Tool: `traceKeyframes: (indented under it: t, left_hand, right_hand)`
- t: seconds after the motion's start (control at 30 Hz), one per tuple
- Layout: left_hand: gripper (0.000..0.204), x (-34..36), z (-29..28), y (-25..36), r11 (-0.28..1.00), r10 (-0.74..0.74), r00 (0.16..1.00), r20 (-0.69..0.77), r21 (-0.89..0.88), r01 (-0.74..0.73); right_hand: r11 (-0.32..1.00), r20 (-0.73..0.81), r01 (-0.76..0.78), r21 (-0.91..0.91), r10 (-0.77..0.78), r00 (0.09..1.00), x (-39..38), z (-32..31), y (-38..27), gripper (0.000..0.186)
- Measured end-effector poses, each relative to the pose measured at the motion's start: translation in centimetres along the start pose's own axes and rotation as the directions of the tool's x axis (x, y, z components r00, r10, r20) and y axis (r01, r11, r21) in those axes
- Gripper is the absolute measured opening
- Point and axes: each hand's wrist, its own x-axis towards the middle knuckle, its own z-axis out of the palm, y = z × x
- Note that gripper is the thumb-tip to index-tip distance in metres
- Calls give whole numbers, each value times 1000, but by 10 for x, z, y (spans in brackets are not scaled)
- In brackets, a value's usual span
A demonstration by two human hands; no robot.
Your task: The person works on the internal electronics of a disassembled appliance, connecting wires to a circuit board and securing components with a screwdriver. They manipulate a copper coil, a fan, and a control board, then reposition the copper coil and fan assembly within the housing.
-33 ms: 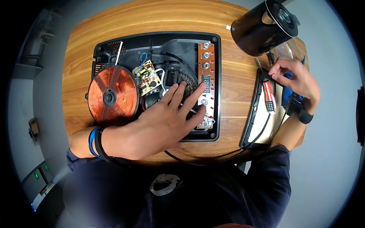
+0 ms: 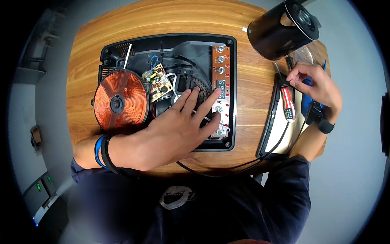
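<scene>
My left hand [image 2: 172,126] lies with fingers spread over an opened induction cooker base [image 2: 138,48]. Its index fingertip touches the brown control board [image 2: 218,77], beside the small digit display. Left of that hand is a flat copper coil [image 2: 122,99]; a small circuit board [image 2: 160,85] with blue and white wires sits between coil and fingers. My right hand [image 2: 317,83] is closed in a pinch above a pale, black-edged panel [image 2: 276,140]. Whatever its fingertips hold is too small or hidden to name. Just left of it, a red and white screwdriver [image 2: 287,103] rests on the panel.
A black cylindrical canister [image 2: 280,30] lies tipped at the far right of the wooden table [image 2: 250,93]. A blue-handled tool [image 2: 306,101] is partly under my right hand. Along the front edge runs a black cable [image 2: 219,175], curving up onto the panel.
</scene>
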Motion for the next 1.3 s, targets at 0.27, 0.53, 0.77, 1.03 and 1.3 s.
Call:
traceKeyframes:
  t: [0.27,0.53,0.77,1.03,1.3]
  left_hand:
    - [120,9,13,-14,995,-96,994,-52,1,97]
    - [126,5,35,-35,988,-142,968,-206,-86,126]
    - [120,10,45,-44,982,-183,941,-286,-93,163]
    - [115,-4,43,-19,977,-210,907,-364,-105,185]
    - [92,-12,49,-20,982,-189,914,-358,-47,185]
  right_hand:
    - [949,-41,261,-177,-272,962,9,26,-43,12]
    - [894,-55,381,-233,-404,913,33,55,-65,13]
    - [887,20,449,-107,-450,893,34,89,-89,14]
    - [853,-40,511,-106,-517,855,38,116,-93,15]
    - [886,-12,454,-95,-457,889,46,122,-102,16]
